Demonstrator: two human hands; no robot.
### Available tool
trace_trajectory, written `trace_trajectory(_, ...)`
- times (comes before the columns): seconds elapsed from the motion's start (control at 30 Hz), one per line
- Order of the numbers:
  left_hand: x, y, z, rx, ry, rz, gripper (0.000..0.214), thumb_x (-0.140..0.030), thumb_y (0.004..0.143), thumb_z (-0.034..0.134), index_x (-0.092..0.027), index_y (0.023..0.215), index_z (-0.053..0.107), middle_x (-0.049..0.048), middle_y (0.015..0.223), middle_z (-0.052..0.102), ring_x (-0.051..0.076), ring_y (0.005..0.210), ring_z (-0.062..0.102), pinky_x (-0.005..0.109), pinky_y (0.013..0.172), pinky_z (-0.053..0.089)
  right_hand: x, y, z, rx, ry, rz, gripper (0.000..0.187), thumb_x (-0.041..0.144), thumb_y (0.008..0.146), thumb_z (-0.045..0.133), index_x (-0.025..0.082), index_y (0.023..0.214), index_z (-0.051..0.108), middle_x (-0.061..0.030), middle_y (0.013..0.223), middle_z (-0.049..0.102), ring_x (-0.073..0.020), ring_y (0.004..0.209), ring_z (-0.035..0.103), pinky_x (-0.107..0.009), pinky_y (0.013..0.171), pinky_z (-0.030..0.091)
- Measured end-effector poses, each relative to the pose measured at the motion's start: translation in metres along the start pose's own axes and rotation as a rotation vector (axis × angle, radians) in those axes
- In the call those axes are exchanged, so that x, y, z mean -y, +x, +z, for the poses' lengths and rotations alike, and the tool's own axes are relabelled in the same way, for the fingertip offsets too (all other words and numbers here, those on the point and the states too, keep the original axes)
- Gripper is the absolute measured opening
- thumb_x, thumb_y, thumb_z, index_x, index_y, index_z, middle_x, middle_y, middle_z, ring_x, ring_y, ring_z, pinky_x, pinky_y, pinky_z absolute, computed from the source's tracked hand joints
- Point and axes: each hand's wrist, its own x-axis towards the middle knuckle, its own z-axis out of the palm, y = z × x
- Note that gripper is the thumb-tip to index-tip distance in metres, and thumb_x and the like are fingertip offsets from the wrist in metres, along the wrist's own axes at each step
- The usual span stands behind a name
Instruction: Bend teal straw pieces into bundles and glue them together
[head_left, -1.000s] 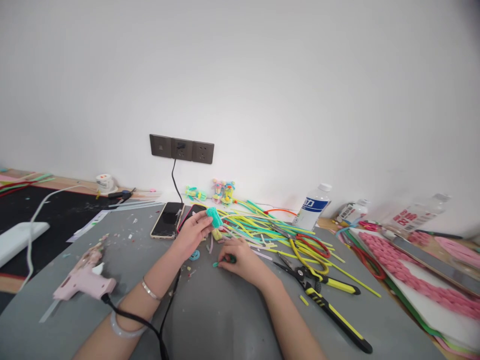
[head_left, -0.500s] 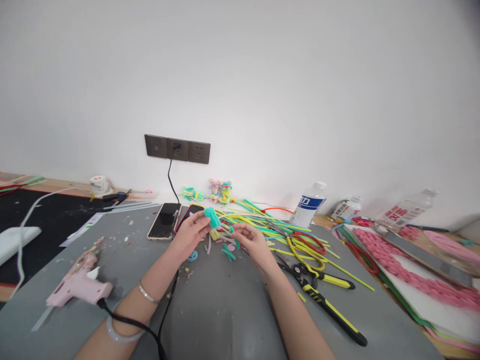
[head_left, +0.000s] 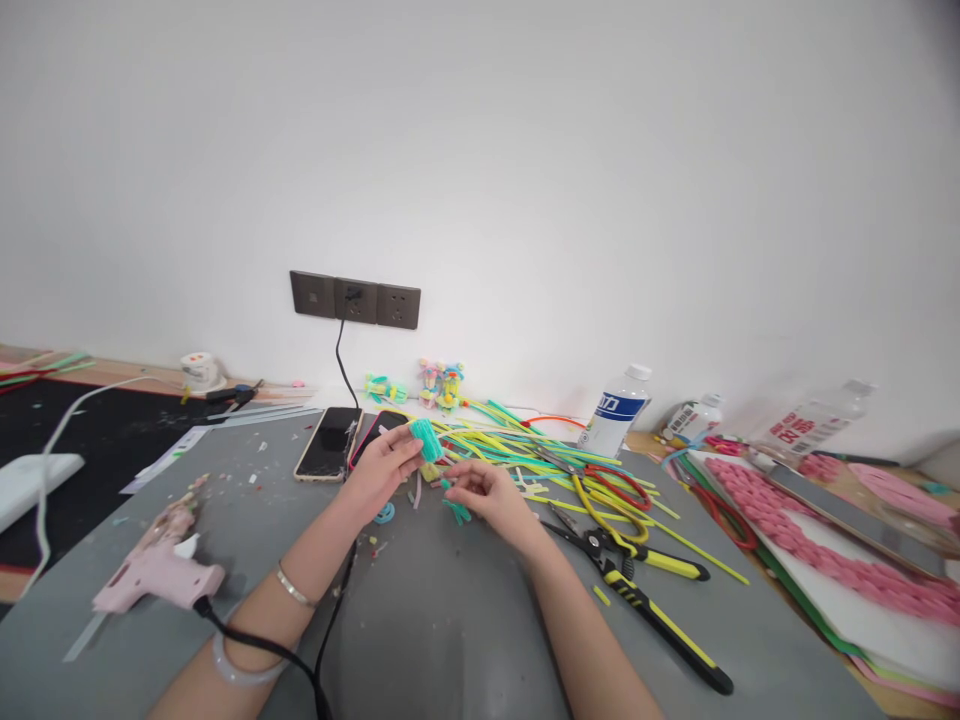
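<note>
My left hand [head_left: 386, 468] pinches a small turquoise block [head_left: 427, 440] of fuzzy pipe-cleaner strips, held up above the table. To its right, my right hand [head_left: 489, 500] is closed at the fingertips on a small teal piece [head_left: 447, 486], apparently a bit of pipe cleaner. Just below those fingertips, crossed teal pieces [head_left: 457, 512] lie on the table, partly covered by the hand. A blue coil [head_left: 385, 513] rests beneath my left hand. Between the hands, some yellow and pink bits are partly hidden.
A pink glue gun [head_left: 154, 575] lies at left, its black cord running under my left arm. Phones [head_left: 328, 443] lie behind the hands. At right are a pile of pipe cleaners [head_left: 517, 440], scissors [head_left: 611, 490], black-yellow pliers [head_left: 637, 585] and a bottle [head_left: 615, 412]. Small figures [head_left: 441, 385] stand by the wall.
My right hand has moved slightly left and down with the small teal piece, now over the crossed teal pieces. My left hand and the turquoise block have barely moved.
</note>
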Motion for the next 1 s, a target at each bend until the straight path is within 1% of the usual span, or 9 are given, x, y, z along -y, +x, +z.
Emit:
trace_trajectory(0.07,0.0,0.0,0.0,0.01,-0.004,-0.001,0.038,-0.028,0.061,0.091,-0.015,0.093,0.075,0.006,0.089,0.076,0.016,0.08,0.069,0.026,0.077,0.053,-0.001,-0.002,0.006,0.03,-0.16,-0.029,0.029,0.036,0.071,0.079,0.016,0.091,0.072,0.0021,0.062,0.062,-0.0123,0.056,0.049,-0.026,0.057,0.038)
trace_trajectory(0.17,0.0,-0.001,0.0,0.009,-0.013,0.0,0.037,-0.027,0.061,0.091,-0.014,0.092,0.075,0.0058,0.088,0.076,0.015,0.078,0.069,0.025,0.075,0.053,0.0,-0.002,0.009,0.0,-0.355,-0.107,0.021,0.033,0.075,0.077,0.017,0.089,0.074,0.001,0.064,0.061,-0.0141,0.061,0.048,-0.027,0.06,0.038)
trace_trajectory(0.27,-0.001,-0.001,0.0,0.005,-0.017,-0.006,0.037,-0.027,0.061,0.091,-0.014,0.092,0.075,0.0054,0.087,0.076,0.014,0.078,0.068,0.025,0.076,0.053,0.001,-0.001,0.001,-0.076,-0.469,-0.116,0.012,0.028,0.081,0.07,0.017,0.077,0.072,0.0019,0.06,0.054,-0.0138,0.058,0.046,-0.025,0.056,0.034)
trace_trajectory(0.37,-0.001,-0.001,0.0,0.008,-0.011,-0.011,0.037,-0.027,0.062,0.09,-0.014,0.094,0.075,0.0055,0.09,0.076,0.015,0.081,0.069,0.025,0.077,0.053,0.0,-0.002,-0.01,-0.077,-0.578,-0.074,0.014,0.027,0.08,0.07,0.018,0.07,0.067,0.0046,0.053,0.048,-0.0126,0.053,0.043,-0.024,0.054,0.031)
trace_trajectory(0.47,-0.001,-0.001,-0.001,0.015,-0.012,-0.004,0.037,-0.026,0.063,0.09,-0.014,0.094,0.075,0.0057,0.09,0.076,0.015,0.08,0.069,0.025,0.076,0.053,-0.004,-0.005,-0.014,-0.009,-0.678,-0.086,0.014,0.03,0.076,0.076,0.02,0.072,0.068,0.0049,0.055,0.051,-0.0133,0.056,0.047,-0.025,0.059,0.034)
trace_trajectory(0.57,0.0,0.0,-0.001,0.019,-0.016,0.0,0.036,-0.026,0.063,0.09,-0.014,0.093,0.075,0.0058,0.091,0.076,0.014,0.078,0.069,0.025,0.075,0.053,-0.005,-0.007,-0.01,-0.008,-0.757,-0.124,0.011,0.026,0.076,0.076,0.02,0.072,0.067,0.0025,0.064,0.057,-0.0158,0.065,0.052,-0.028,0.069,0.037)
trace_trajectory(0.67,0.001,0.0,-0.002,0.019,-0.012,-0.002,0.037,-0.026,0.062,0.09,-0.014,0.093,0.075,0.006,0.091,0.077,0.015,0.081,0.07,0.025,0.077,0.053,-0.004,-0.005,-0.008,-0.019,-0.657,-0.144,0.01,0.024,0.079,0.07,0.019,0.071,0.065,-0.0009,0.073,0.061,-0.0173,0.069,0.054,-0.029,0.069,0.038)
trace_trajectory(0.87,0.0,-0.002,-0.001,0.071,0.025,-0.056,0.037,-0.025,0.065,0.089,-0.014,0.097,0.074,0.0069,0.091,0.077,0.017,0.083,0.071,0.027,0.08,0.053,0.003,-0.002,-0.014,-0.079,-0.094,-0.02,0.032,0.048,0.081,0.068,0.02,0.072,0.057,-0.0016,0.066,0.067,-0.0181,0.064,0.059,-0.029,0.063,0.039)
trace_trajectory(1.0,-0.001,-0.006,0.002,0.134,0.017,-0.105,0.037,-0.027,0.067,0.088,-0.015,0.098,0.072,0.0074,0.092,0.076,0.018,0.083,0.072,0.03,0.081,0.055,0.007,-0.002,-0.007,-0.035,0.084,0.016,0.04,0.052,0.075,0.074,0.021,0.067,0.051,0.0025,0.06,0.06,-0.0132,0.056,0.049,-0.026,0.057,0.032)
